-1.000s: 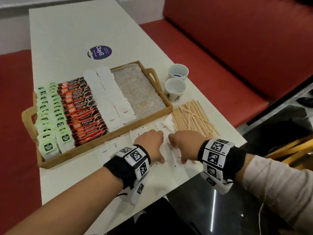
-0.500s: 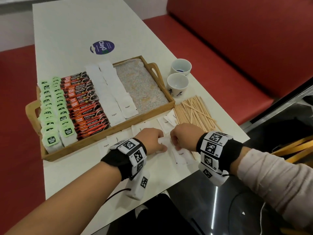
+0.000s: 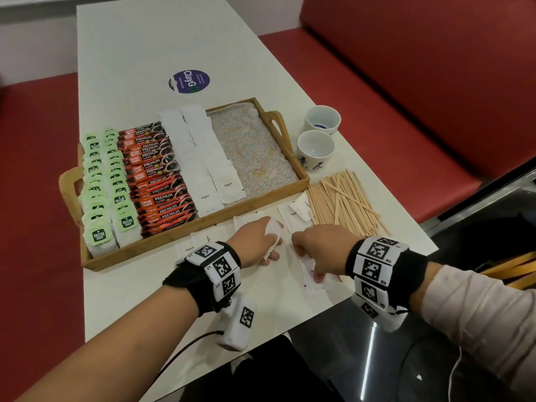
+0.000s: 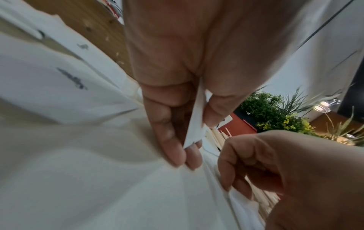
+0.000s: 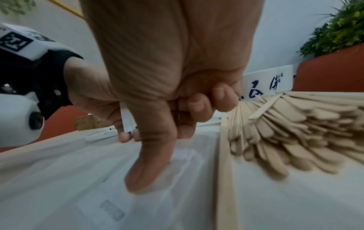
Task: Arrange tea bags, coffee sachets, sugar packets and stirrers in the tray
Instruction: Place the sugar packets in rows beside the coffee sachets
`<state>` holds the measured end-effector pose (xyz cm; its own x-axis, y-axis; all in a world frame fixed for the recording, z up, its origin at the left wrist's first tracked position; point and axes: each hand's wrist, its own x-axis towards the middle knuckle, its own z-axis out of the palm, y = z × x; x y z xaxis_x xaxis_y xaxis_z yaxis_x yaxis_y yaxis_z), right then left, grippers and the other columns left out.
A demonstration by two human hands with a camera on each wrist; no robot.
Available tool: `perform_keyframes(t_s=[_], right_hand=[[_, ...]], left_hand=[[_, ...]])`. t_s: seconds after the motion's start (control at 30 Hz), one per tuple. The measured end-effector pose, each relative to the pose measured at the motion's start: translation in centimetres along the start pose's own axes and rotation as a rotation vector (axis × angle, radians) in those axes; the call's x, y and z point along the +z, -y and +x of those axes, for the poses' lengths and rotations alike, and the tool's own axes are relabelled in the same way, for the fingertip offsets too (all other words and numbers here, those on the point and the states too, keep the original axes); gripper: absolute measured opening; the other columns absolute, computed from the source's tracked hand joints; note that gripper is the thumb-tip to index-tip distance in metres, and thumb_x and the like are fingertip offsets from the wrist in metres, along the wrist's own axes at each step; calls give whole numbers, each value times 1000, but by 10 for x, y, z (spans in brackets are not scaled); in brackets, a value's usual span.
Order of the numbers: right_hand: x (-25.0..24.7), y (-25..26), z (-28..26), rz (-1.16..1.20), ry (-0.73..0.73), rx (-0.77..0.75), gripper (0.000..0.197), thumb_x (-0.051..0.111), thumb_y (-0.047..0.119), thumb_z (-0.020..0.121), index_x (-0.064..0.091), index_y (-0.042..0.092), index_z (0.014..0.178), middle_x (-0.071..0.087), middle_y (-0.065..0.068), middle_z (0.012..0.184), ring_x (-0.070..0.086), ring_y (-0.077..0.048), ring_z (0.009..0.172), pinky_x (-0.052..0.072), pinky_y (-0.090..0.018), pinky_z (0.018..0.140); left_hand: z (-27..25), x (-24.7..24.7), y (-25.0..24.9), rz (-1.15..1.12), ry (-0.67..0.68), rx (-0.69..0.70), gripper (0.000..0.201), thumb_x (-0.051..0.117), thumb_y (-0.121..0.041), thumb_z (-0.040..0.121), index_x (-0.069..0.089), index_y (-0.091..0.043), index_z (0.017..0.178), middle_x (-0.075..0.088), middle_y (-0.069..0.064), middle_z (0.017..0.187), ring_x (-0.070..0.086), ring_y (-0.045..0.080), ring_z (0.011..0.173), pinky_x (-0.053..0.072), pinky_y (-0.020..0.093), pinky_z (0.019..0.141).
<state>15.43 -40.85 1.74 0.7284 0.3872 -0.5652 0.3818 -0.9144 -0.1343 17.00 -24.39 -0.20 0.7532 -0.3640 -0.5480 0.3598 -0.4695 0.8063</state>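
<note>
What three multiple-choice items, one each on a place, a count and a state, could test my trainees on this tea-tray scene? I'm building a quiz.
1. Where does the pile of wooden stirrers lie?
A. In the tray
B. On the table right of the tray
C. In a cup

2. How many white cups stand beside the wooden tray?
A. One
B. Two
C. Four

3. What is the left hand doing?
A. Holding a white sugar packet
B. Resting flat on the tea bags
C. Lifting a cup

Key: 1 B, the stirrers lie on the bare tabletop; 2 B, two cups stand off the tray's right handle; 3 A, the left wrist view shows the packet between thumb and fingers.
</note>
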Motion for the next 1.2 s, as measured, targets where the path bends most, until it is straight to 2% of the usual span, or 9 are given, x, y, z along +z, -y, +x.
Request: perform_keyframes(t_s=[0.2, 0.33, 0.47, 0.57, 0.63, 0.7, 0.77, 0.93, 1.2], right_hand=[[-9, 1, 14, 32, -4, -23, 9, 68, 12, 80, 65, 20, 84, 49, 13, 67, 51, -13, 76, 31, -20, 54], [-15, 0, 21, 79, -27, -29, 21, 63, 13, 84, 54, 24, 70, 47, 14, 63, 49, -11, 72, 30, -18, 52], [-35, -2, 25, 347, -130, -49, 28, 66, 16, 85, 50, 28, 65, 52, 13, 68, 47, -6, 66, 31, -16, 56], [-47, 0, 29, 505, -263, -91, 29, 68, 14, 83, 51, 29, 65, 60, 4, 75, 52, -10, 68, 37, -18, 61], [-51, 2, 31, 579, -287, -109, 24, 69, 13, 82, 55, 26, 67, 62, 3, 77, 53, -9, 68, 40, -17, 62], [-51, 2, 33, 609, -308, -86, 19, 71, 15, 81, 58, 23, 69, 62, 4, 75, 54, -9, 69, 41, -18, 64], [-49, -2, 35, 542, -380, 10, 16, 72, 23, 81, 59, 18, 73, 62, 4, 74, 55, -12, 69, 42, -23, 64], [-42, -9, 41, 133, -382, 224, 24, 64, 37, 81, 50, 17, 84, 55, 0, 82, 54, -21, 76, 44, -31, 62], [-40, -3, 47, -65, -257, 286, 10, 52, 21, 87, 51, 14, 80, 54, -2, 81, 53, -23, 73, 44, -30, 63]], left_hand=[[-3, -2, -1, -105, -6, 5, 29, 33, -5, 97, 47, -19, 118, 59, 7, 102, 58, 18, 72, 46, 27, 65], [-4, -4, 2, -137, -12, 19, 26, 32, -11, 100, 47, -20, 119, 60, 8, 103, 57, 19, 73, 45, 28, 67], [-6, -8, 0, -139, -30, 51, 40, 33, -44, 99, 48, -18, 126, 58, -2, 106, 55, 13, 89, 49, 29, 75], [-7, -11, -3, -261, 80, 12, 57, 54, -64, 79, 53, -25, 120, 62, -5, 116, 58, 12, 101, 53, 33, 79], [-7, -12, -3, -266, 150, 23, 47, 69, -49, 79, 53, -25, 115, 66, -3, 113, 63, 13, 97, 54, 38, 83], [-8, -13, -5, -242, 130, 34, 22, 59, -20, 92, 52, -21, 113, 66, -1, 109, 65, 15, 91, 55, 39, 81], [-8, -14, -7, -238, 73, 25, 23, 48, -7, 97, 51, -19, 116, 66, 0, 104, 64, 15, 84, 56, 34, 73], [-8, -17, -11, -311, -21, -49, 34, 37, 0, 96, 51, -24, 115, 61, 2, 99, 55, 17, 80, 50, 32, 69], [-6, -17, -16, -421, -49, -108, 32, 40, -10, 96, 50, -29, 119, 57, 2, 99, 50, 15, 78, 48, 32, 69]])
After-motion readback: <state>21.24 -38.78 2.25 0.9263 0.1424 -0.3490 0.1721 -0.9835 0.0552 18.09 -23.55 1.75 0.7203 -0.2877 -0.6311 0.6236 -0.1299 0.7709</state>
